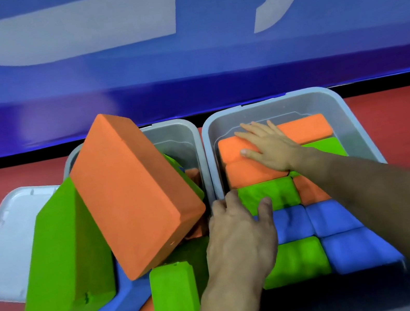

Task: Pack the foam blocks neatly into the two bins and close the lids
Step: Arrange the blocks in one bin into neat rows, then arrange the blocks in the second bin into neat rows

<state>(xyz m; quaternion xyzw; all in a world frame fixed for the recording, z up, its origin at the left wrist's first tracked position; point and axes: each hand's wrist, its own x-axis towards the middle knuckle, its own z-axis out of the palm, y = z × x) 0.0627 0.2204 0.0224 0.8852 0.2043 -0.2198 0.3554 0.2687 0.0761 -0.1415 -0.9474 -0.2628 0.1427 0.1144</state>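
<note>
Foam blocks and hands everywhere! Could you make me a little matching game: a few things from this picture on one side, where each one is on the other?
Things:
1. right hand
2. left hand
3. big orange block
4. lid

Places:
A. leaning atop the jumbled left bin
B. flat on orange blocks in the right bin
C. on the floor, left of the bins
D. at the right bin's left rim

Pairs: 1-B, 2-D, 3-A, 4-C

Packed foam blocks in the right bin are pressed flat by both hands: left, right. Loose blocks are piled in the left bin.
</note>
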